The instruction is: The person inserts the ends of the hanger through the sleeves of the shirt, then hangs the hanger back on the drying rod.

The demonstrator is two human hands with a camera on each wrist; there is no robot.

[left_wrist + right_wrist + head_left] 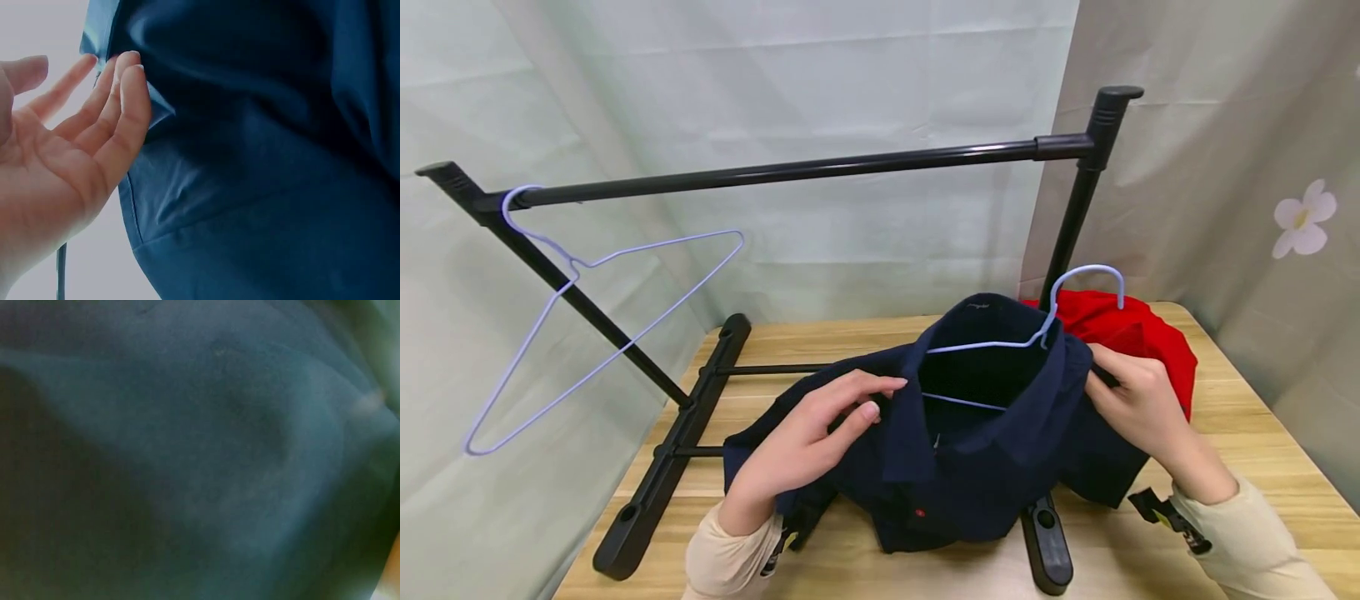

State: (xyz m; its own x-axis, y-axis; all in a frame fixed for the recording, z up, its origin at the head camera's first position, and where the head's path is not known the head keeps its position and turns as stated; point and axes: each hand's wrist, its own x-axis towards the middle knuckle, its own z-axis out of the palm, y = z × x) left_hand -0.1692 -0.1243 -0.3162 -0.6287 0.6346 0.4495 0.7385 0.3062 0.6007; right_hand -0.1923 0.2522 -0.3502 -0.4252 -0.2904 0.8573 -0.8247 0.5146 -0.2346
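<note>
A navy collared shirt (970, 492) with a small red mark on its chest lies bunched over the front of the rack. Inside its open collar sits a lavender hanger (985, 345), hook up and leaning right. My right hand (1138, 400) pinches the cloth at the right shoulder, beside the collar. At the left collar edge, my left hand (820, 429) has its fingers loosely bent and touching or very near the cloth. In the left wrist view this hand (75, 162) shows its palm, fingertips against the dark fabric (262, 187). Blurred cloth (206, 425) fills the right wrist view.
A black rack bar (790, 172) spans the scene behind the shirt. Another lavender hanger (685, 240) hangs bare at its left end. Red cloth (1172, 350) lies behind my right hand on the wooden table (1255, 450). The rack's black foot (1048, 550) shows in front.
</note>
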